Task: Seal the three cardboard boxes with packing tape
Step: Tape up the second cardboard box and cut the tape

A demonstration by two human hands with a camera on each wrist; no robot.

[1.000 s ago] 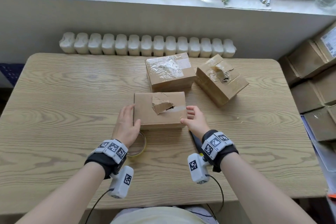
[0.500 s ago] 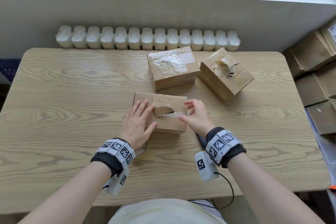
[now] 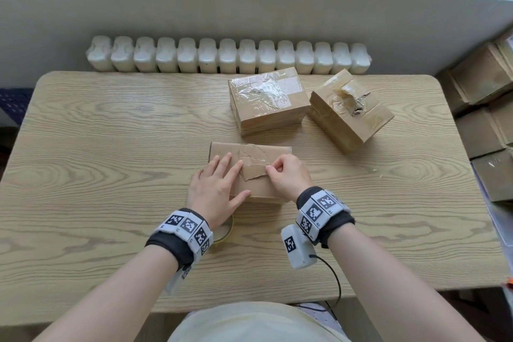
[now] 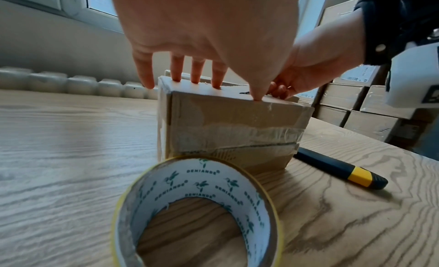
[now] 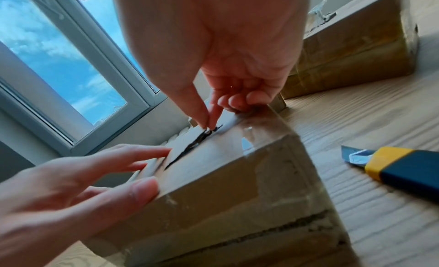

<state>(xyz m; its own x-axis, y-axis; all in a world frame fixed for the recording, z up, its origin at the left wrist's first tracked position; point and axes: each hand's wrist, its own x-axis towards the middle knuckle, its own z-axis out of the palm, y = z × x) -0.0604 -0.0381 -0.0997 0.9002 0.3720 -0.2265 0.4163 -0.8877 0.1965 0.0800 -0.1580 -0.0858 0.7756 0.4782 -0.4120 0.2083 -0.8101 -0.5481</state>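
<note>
Tape roll (image 4: 194,213) flat on table (image 3: 83,175), just behind left wrist. Near box (image 3: 261,189) under both hands: left hand (image 3: 219,189) spread flat on lid, right hand (image 3: 288,175) pinching torn flap (image 3: 254,168). Utility knife (image 4: 342,170) beside box, under right wrist. Two taped boxes (image 3: 268,100) beyond fingertips.

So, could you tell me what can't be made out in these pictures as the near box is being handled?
- Tape roll, head view: mostly hidden under the left hand and wrist.
- Knife: hidden in the head view behind the right hand; cut off by the edge in the right wrist view.
- Near box: contents unseen; only a dark tear shows.
- Whether the right hand pinches tape or torn cardboard: too small to tell.
</note>
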